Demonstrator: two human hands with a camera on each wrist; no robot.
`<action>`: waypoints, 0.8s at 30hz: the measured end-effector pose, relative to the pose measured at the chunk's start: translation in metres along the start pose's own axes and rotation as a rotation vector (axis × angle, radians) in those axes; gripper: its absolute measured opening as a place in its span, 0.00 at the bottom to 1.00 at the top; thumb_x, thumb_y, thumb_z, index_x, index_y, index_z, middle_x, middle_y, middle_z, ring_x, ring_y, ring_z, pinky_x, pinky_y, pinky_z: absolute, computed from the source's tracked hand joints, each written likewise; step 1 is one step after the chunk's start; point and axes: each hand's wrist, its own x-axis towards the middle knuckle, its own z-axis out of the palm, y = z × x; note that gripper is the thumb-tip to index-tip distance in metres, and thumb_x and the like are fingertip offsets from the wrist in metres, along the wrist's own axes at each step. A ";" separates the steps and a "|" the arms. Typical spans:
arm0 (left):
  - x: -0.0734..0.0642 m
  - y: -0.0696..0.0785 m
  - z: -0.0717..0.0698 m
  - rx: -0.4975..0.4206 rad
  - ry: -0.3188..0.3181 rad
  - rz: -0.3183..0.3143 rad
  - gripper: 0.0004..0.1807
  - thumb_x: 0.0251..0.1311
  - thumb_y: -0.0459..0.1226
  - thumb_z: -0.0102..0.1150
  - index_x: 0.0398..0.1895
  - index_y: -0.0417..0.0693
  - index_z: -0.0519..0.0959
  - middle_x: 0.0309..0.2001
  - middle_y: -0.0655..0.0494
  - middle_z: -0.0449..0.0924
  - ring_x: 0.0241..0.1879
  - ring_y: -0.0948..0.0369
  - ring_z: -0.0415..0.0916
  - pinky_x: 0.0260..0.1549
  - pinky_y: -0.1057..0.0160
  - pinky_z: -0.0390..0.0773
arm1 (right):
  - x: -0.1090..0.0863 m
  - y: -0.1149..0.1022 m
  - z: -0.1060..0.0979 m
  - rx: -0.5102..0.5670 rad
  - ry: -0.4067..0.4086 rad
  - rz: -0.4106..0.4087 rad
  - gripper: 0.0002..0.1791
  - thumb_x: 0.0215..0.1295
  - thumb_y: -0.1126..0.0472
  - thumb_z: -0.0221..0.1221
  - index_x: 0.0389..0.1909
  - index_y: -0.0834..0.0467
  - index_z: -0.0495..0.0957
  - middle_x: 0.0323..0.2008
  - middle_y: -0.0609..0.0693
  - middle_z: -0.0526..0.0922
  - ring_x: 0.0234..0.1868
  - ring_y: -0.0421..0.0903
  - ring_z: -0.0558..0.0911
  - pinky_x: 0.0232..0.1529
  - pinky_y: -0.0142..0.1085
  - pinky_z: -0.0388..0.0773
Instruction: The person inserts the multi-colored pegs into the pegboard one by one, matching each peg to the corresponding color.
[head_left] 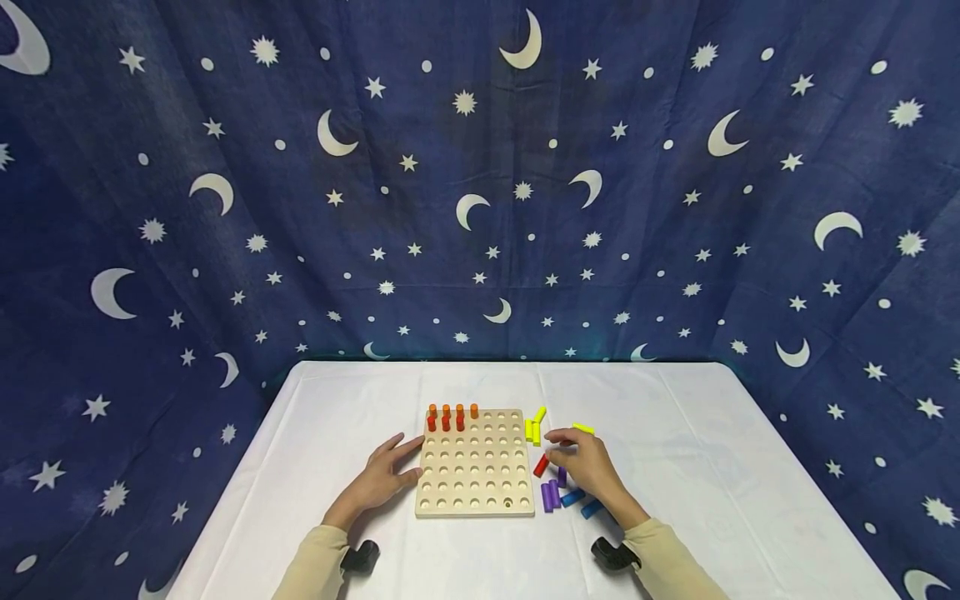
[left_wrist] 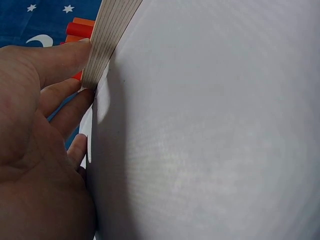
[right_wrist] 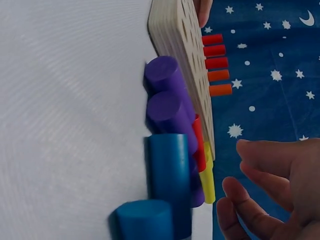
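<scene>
Red peg [head_left: 541, 465] just L of R hand [head_left: 588, 467], fingers [right_wrist: 270, 156] loose, empty; L hand [head_left: 381, 479], fingers spread, touches board [head_left: 482, 478] edge.

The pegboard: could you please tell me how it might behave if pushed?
The pegboard looks stiff: its thick, layered edge shows no bend. Lying flat, it seems unlikely to tip or roll. Its standing pegs would probably ride along, since they appear seated in it.

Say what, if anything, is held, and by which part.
Nothing visibly: the right hand hovers, apparently empty; the left hand only touches the left edge of the wooden pegboard.
</scene>
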 end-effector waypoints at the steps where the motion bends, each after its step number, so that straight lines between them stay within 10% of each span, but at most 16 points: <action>1: 0.000 0.000 0.000 0.001 0.001 0.003 0.33 0.59 0.48 0.65 0.69 0.58 0.71 0.74 0.39 0.58 0.75 0.36 0.49 0.67 0.27 0.51 | 0.000 0.001 0.000 -0.008 -0.010 0.012 0.14 0.56 0.62 0.69 0.45 0.53 0.86 0.43 0.50 0.87 0.47 0.49 0.83 0.53 0.50 0.80; 24: 0.000 -0.001 0.000 -0.007 0.003 -0.001 0.32 0.59 0.47 0.65 0.69 0.58 0.71 0.74 0.38 0.57 0.74 0.35 0.49 0.66 0.26 0.51 | 0.009 0.011 0.009 -0.081 -0.129 0.031 0.12 0.54 0.67 0.69 0.40 0.51 0.87 0.41 0.48 0.84 0.43 0.45 0.81 0.49 0.48 0.80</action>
